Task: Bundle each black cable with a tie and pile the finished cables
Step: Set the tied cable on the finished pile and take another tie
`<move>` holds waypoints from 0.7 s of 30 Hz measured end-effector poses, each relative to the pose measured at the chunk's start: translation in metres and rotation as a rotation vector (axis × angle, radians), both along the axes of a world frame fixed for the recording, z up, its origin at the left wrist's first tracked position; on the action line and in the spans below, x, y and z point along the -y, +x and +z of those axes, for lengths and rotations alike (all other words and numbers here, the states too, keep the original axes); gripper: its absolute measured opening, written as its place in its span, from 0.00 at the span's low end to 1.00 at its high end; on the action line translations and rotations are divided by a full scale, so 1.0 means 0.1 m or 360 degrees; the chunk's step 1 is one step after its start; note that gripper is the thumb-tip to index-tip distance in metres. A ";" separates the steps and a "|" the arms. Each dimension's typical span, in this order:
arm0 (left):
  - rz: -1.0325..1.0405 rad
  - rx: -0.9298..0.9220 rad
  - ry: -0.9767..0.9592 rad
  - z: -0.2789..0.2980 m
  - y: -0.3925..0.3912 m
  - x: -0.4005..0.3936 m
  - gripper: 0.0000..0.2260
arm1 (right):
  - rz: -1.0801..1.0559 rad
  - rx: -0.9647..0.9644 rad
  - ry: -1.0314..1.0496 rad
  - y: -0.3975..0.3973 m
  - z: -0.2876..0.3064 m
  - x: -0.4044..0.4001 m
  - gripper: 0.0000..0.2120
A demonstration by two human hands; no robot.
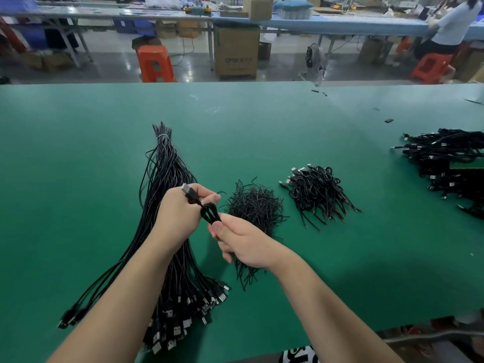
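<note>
My left hand (pixel 180 213) grips one black cable (pixel 209 213) near its USB plug, with the cable folded into short loops. My right hand (pixel 241 242) pinches the lower end of those loops between thumb and fingers. Under my left forearm lies a long sheaf of loose black cables (pixel 167 179), tied at its far end, plugs fanned out toward me. A heap of short black ties (pixel 256 205) sits just beyond my right hand. To its right rests a small pile of bundled cables (pixel 317 192).
The green table (pixel 78 153) runs to a far edge with an aisle, orange stools and cardboard boxes beyond. A larger heap of black cables (pixel 450 163) lies at the right edge. Small black scraps (pixel 389 120) dot the far right. A person sits at a distant bench.
</note>
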State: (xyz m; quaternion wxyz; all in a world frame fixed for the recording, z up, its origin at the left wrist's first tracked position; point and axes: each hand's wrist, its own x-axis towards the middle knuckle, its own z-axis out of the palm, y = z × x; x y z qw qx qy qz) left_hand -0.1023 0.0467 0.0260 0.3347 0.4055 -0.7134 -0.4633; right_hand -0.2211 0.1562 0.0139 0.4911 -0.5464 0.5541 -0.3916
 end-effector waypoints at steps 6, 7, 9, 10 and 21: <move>-0.0081 0.0164 -0.0194 0.03 0.05 -0.10 0.07 | 0.0017 0.0144 -0.0008 0.01 0.08 -0.04 0.13; -0.0089 0.0123 -0.0208 0.02 0.06 -0.11 0.09 | -0.0014 0.0150 -0.0006 0.00 0.07 -0.04 0.14; -0.0119 0.0081 -0.0295 0.02 0.08 -0.12 0.10 | -0.0083 0.0171 -0.0012 -0.02 0.05 -0.02 0.14; -0.0142 0.0082 -0.0348 0.02 0.09 -0.13 0.08 | -0.0120 0.0183 -0.0014 -0.03 0.03 -0.01 0.14; -0.0260 0.0108 -0.0327 -0.02 0.13 -0.20 0.09 | -0.0486 -0.0427 -0.0187 -0.12 -0.12 0.08 0.14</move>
